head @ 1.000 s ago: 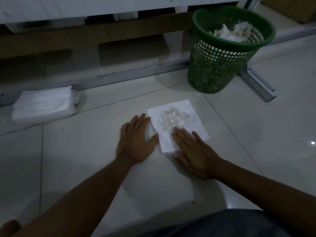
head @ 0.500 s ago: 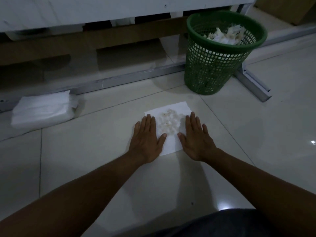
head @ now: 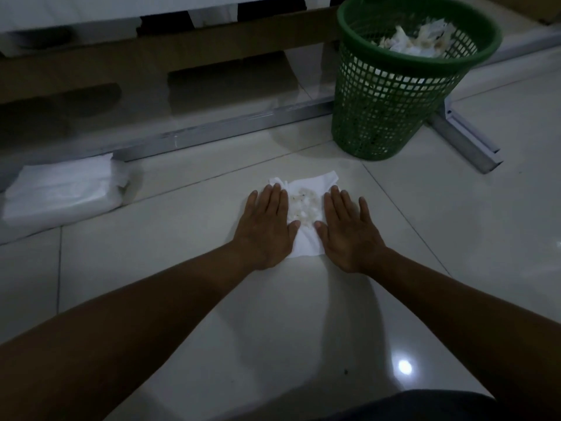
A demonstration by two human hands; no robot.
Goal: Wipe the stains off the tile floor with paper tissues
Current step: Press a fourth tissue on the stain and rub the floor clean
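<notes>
A white paper tissue (head: 306, 244) lies on the pale tile floor (head: 303, 314), with a patch of whitish-yellow stain soaked through its middle (head: 304, 207). My left hand (head: 267, 227) lies flat on the tissue's left part, fingers straight and together. My right hand (head: 349, 230) lies flat on its right part, fingers slightly spread. The tissue's far edge is wrinkled and lifted between the two hands. Neither hand grips it; both palms press down.
A green mesh waste bin (head: 379, 117) holding crumpled used tissues stands at the far right. A pack of white tissues (head: 60, 189) lies at the left by a metal floor rail (head: 212, 132). A metal foot (head: 467, 144) juts out right of the bin.
Both hands have moved onto the tissue and slid toward each other and forward. The tissue, flat a second ago, is now bunched and wrinkled at its far edge.
</notes>
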